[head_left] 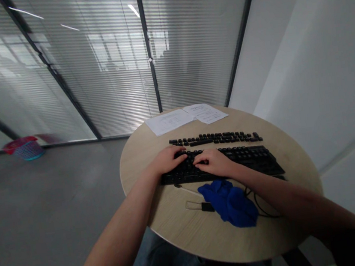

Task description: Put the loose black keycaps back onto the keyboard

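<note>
A black keyboard lies across the middle of the round table. My left hand rests on its left end, thumb and fingers apart, holding nothing I can see. Over the keys just right of it, my right hand is closed in a pinch; whatever sits between the fingertips is too small to make out. Behind the keyboard, loose black keycaps are laid out in rows. Nearer to me are a crumpled blue cloth, a keycap puller with a wire loop, and a thin stick-like tool partly under the cloth.
Two printed paper sheets lie at the far side of the round wooden table. A black cable curves beside the cloth under my right forearm. A red and blue basket stands on the floor by the glass partition.
</note>
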`<state>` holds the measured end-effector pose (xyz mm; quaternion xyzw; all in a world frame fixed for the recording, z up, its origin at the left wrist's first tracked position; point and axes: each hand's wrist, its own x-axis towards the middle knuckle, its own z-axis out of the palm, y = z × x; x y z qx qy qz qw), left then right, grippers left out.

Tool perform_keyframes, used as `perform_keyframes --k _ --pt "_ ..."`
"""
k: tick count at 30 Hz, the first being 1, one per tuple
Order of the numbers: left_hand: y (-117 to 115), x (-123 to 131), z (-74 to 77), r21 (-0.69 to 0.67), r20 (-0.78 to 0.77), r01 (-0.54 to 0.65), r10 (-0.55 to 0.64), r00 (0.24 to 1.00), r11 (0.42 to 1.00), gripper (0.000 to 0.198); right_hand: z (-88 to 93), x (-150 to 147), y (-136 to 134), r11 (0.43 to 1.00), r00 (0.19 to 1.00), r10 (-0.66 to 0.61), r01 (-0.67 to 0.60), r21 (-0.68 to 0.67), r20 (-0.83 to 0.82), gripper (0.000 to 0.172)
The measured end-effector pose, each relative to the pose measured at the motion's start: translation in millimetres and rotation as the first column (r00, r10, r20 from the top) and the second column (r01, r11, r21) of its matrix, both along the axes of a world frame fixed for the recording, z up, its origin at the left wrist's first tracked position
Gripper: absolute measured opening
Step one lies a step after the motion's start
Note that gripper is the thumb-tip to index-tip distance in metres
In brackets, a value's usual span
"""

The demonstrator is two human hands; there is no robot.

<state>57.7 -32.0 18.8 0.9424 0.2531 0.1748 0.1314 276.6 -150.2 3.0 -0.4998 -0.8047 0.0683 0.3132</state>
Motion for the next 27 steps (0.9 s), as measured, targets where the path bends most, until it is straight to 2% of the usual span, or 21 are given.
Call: perform_keyframes --k 5,11,14,18,23,27 --pt "-1 0 1.6 -0.015 0.009 -0.005 0.005 1.0 1.0 0.044 -2.8 3 1 0.991 0.98 -0.098 0.081 -0.104 -0.171 0.015" --pt "0 0 0.9 -0.025 0.02 -0.013 0.014 1.0 1.0 0.046 -1.9 2 0 0.994 0.984 -0.063 0.046 -0.098 -0.168 0.015" --pt "0 0 0.4 -0.021 0.024 -0.008 0.008 1.0 1.0 0.045 -2.5 0 -1 1.0 0.993 -0.021 0.019 -0.02 -0.114 0.015" --pt "0 -1 1.1 -0.018 0.03 -0.005 0.005 1.0 1.0 0.044 0.1 -2 -2 0.989 0.997 0.075 -0.077 0.123 0.028 0.014" --pt "0 0 1.5 -0.035 0.031 0.005 -0.004 1.0 0.999 0.046 7.9 -5 -4 0.98 0.975 0.102 -0.132 0.147 0.198 0.015" --pt "-1 1 1.5 -0.032 0.023 -0.006 0.007 1.0 0.999 0.044 9.5 -8 -5 0.982 0.967 0.08 -0.118 0.146 0.244 0.015"
